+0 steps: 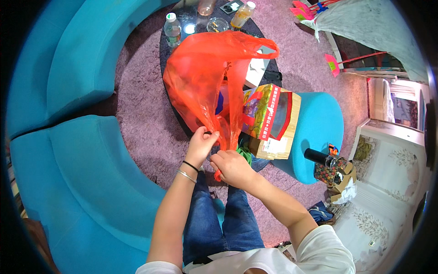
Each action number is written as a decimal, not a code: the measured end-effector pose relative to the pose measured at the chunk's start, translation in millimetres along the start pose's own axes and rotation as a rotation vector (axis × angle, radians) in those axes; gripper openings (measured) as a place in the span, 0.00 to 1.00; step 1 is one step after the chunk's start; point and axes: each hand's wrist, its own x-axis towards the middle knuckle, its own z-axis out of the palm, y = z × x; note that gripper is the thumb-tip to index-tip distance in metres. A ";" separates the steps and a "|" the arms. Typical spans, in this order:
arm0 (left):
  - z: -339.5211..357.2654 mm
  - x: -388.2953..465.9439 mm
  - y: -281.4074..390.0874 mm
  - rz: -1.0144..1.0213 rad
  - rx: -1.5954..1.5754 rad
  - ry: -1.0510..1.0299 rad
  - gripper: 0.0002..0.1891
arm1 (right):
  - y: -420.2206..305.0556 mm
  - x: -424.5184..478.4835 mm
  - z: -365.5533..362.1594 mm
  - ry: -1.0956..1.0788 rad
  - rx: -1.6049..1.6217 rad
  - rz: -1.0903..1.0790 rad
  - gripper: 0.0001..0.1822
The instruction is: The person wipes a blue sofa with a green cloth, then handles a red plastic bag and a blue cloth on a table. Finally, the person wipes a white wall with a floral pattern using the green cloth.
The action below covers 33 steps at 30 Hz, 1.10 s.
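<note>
A large red plastic carrier bag [195,72] stands over the dark oval table, with darker things showing through its thin film. My left hand [202,142] pinches the film near the bag's gathered handle. Just below and to the right, my right hand [234,167] is closed around the bunched plastic, and a short red end sticks out under its fingers. Against the bag's right side leans a printed gift box [256,111] with a red band bearing writing. Beneath it lies a cardboard box [287,147]. A bit of green cloth or plastic [244,154] shows beside my right hand.
On the dark table [186,10] stand a clear bottle [172,30], a juice bottle [242,15], a glass ashtray [217,25] and a black phone [273,75]. A blue stool [318,120] is at the right, with a black cylinder [316,156] by it. A curved blue sofa [92,164] borders the left.
</note>
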 end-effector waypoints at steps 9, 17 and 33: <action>-25.6 -3.8 23.7 0.323 -0.487 0.490 0.09 | 25.7 25.6 -52.5 -0.333 0.452 0.108 0.35; -18.2 -45.0 16.8 0.255 -0.345 0.387 0.09 | 87.5 115.7 -25.2 0.012 0.724 0.571 0.20; -35.5 -41.4 13.7 0.247 -0.357 0.393 0.10 | 71.1 35.4 -53.9 0.491 1.408 0.594 0.18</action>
